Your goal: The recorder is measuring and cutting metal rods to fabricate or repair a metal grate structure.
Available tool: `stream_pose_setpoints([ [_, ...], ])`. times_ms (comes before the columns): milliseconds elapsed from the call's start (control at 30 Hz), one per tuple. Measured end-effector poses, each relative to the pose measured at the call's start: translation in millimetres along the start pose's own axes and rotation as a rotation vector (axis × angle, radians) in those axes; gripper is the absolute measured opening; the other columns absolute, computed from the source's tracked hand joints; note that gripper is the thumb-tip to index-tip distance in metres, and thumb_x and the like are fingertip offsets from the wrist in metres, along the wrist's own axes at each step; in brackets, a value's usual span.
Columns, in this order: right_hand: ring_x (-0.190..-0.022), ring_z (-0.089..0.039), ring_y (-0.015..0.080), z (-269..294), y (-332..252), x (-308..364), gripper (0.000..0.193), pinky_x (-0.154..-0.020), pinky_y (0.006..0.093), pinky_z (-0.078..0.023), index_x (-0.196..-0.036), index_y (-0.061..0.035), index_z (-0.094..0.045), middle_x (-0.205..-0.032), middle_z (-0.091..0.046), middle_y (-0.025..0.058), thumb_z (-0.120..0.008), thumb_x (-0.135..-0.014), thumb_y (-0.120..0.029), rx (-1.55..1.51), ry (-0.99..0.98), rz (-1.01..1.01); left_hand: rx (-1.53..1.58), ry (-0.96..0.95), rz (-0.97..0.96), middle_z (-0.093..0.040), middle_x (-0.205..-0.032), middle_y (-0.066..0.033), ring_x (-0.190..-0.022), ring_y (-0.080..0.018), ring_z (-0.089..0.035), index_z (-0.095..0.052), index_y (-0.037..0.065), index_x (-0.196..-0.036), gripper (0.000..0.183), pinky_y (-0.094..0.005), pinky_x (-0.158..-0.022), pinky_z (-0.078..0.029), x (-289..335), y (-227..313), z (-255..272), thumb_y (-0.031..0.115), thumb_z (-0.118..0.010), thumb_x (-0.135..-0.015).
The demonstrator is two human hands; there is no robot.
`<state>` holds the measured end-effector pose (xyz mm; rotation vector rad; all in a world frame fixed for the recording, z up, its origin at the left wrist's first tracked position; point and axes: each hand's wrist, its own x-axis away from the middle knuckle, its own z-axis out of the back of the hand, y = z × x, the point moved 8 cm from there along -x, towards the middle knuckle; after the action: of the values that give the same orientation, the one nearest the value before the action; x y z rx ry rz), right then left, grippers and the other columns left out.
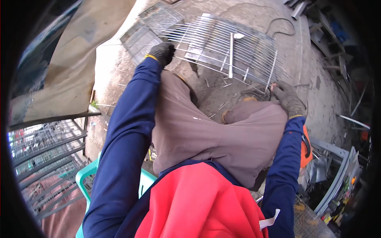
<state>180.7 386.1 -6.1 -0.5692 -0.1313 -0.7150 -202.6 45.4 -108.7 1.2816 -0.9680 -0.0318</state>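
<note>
In front of my knees lies a grate of many parallel thin metal rods (248,41) joined by flat cross bars. My left hand (162,53), in a dark grey glove, is closed on a thin metal rod (119,45) at the grate's near left; one end sticks out to the left. At the near right corner is my right hand (287,98), gloved in grey with a fingertip showing, its fingers curled together. What they hold there is hidden. A straight metal bar (231,55) with a pale piece at its top lies across the rods.
Mesh panels (158,23) lie under and beyond the grate's left end. A black cable (283,23) loops on the ground at the far right. A green plastic chair (85,174), an orange object (305,152) and scrap metal (329,158) flank me. Metal racks (51,154) stand left.
</note>
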Motion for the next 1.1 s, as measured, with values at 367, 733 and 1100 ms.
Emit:
stream_pose_setpoints([
  [367, -0.101, -0.064, 0.0289, -11, -26, -15, 0.034, -0.091, 0.0374, -0.047, -0.107, -0.0079, -0.069, -0.104, -0.069, 0.0158, -0.064, -0.086, -0.034, 0.0, -0.016, 0.035, 0.372, 0.177, 0.057, -0.061, -0.081, -0.0061, -0.068, -0.0175, -0.061, -0.062, 0.004, -0.099, 0.015, -0.0281, -0.058, -0.052, 15, -1, 43, 0.018, -0.061, -0.093],
  [733, -0.105, -0.062, 0.0324, -15, -24, -20, 0.029, -0.094, 0.04, -0.046, -0.104, -0.008, -0.07, -0.108, -0.067, 0.018, -0.064, -0.086, -0.03, -0.077, 0.006, 0.101, 0.408, 0.156, 0.071, -0.059, -0.077, -0.007, -0.068, -0.0205, -0.059, -0.056, 0.008, -0.083, 0.014, -0.0305, -0.058, -0.048, 29, 2, 38, 0.019, -0.056, -0.093],
  [1100, -0.102, -0.061, 0.0297, -9, -35, -12, 0.024, -0.09, 0.0381, -0.047, -0.1, -0.0075, -0.07, -0.103, -0.066, 0.0151, -0.064, -0.086, -0.026, -0.079, -0.001, 0.038, 0.528, 0.009, 0.279, -0.062, -0.074, -0.0047, -0.062, -0.0164, -0.057, -0.062, 0.006, -0.089, 0.007, -0.0303, -0.055, -0.049, 26, -13, 28, 0.013, -0.062, -0.093],
])
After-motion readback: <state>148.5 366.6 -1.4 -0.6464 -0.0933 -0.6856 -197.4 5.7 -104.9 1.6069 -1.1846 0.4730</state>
